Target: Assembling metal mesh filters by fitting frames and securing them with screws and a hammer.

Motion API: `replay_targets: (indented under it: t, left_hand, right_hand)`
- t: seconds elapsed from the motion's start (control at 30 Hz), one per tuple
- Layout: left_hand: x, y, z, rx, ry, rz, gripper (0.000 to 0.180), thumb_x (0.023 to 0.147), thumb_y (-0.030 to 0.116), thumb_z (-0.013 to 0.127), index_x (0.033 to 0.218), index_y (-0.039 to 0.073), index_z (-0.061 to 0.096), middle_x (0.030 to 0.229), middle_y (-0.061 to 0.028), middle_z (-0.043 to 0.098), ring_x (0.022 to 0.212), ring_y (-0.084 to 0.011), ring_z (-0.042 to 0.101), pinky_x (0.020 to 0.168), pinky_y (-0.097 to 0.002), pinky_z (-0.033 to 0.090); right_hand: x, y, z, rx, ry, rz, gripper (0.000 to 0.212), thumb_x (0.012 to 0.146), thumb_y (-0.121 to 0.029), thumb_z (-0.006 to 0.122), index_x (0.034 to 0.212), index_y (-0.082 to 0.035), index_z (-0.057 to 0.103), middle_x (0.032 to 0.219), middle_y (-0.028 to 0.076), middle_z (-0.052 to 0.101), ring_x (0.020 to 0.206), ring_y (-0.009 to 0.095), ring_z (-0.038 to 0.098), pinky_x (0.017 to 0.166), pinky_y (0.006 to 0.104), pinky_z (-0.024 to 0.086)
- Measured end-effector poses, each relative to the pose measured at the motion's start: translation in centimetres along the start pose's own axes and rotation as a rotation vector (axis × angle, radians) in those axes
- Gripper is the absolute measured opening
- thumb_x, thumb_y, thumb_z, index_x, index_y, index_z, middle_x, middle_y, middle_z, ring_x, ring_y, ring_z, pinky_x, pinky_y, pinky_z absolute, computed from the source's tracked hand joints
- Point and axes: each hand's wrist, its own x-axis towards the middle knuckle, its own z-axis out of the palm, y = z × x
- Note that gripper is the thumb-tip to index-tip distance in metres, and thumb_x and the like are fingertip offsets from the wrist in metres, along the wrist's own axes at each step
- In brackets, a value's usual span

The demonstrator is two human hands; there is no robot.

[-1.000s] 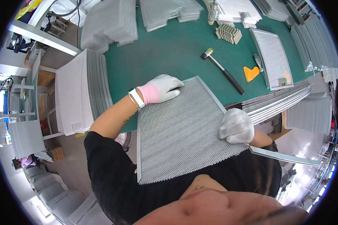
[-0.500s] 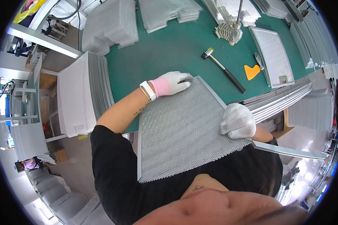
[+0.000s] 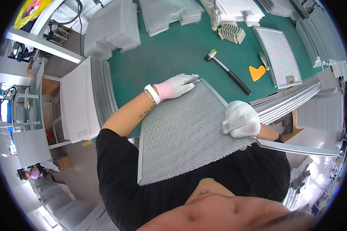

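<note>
A silver metal mesh panel (image 3: 181,131) slants from the green table toward my chest, with thin frame strips along its left and far right sides. The mesh edge nearest me is bare. My left hand (image 3: 180,85), in a white glove with a pink cuff, lies with its fingers stretched out over the panel's far edge. At the right edge my white-gloved right hand (image 3: 241,120) is closed on the panel; its fingertips are partly hidden. From below that hand a metal frame strip (image 3: 297,147) sticks out to the right, away from the mesh.
Beyond the panel lie a black-handled mallet (image 3: 231,75), an orange scraper (image 3: 257,73) and a framed mesh panel (image 3: 279,56). Mesh stacks (image 3: 169,15) stand at the back, another stack (image 3: 79,100) at left. Long metal strips (image 3: 291,102) lie at right.
My right hand and the panel's near edge have shifted slightly left. The fingers of my left hand now lie flatter. At the back, the upright rod has swung left, off the ridged metal block.
</note>
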Motion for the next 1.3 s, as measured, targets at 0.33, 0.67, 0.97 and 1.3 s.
replay_targets:
  t: [0.33,0.67,0.97,1.3]
  left_hand:
    - [-13.5,5.0,-7.9,-0.935,0.123,0.907,0.050,0.093,0.038,0.064,0.123,-0.002,0.064,0.124,-0.0257,0.062,0.117,-0.0446,0.059,0.096,-0.0544,0.049]
    - [-13.9,12.2,-4.9,-0.068,1.439,0.377,0.031,0.087,0.025,0.076,0.094,-0.001,0.061,0.080,-0.0097,0.060,0.073,-0.0225,0.060,0.071,-0.0377,0.050]
    - [-13.6,11.7,-4.5,-0.103,1.425,0.436,0.026,0.086,0.022,0.076,0.089,-0.001,0.063,0.080,-0.0092,0.060,0.071,-0.0225,0.059,0.067,-0.0384,0.048]
    - [-13.8,10.3,-6.0,-0.227,1.458,0.377,0.012,0.083,0.004,0.067,0.091,-0.001,0.061,0.086,-0.0076,0.060,0.082,-0.0165,0.057,0.078,-0.0297,0.045]
  right_hand:
    - [4.4,2.9,-1.4,-0.029,0.129,0.111,0.012,0.088,-0.014,0.066,0.088,-0.002,0.065,0.088,0.011,0.069,0.078,0.024,0.067,0.066,0.0358,0.053]
    - [7.4,8.2,-1.6,0.104,0.416,0.305,0.024,0.097,-0.019,0.061,0.105,0.003,0.060,0.095,0.017,0.067,0.085,0.023,0.066,0.078,0.0350,0.054]
    - [8.2,7.3,0.6,-0.122,0.765,0.061,0.086,0.084,-0.005,0.075,0.152,-0.006,0.022,0.105,0.019,0.066,0.084,0.022,0.066,0.074,0.0344,0.056]
    - [12.5,2.8,-5.1,-0.588,0.115,0.207,0.054,0.087,-0.010,0.072,0.138,-0.003,0.054,0.107,0.011,0.068,0.093,0.019,0.065,0.085,0.0326,0.052]
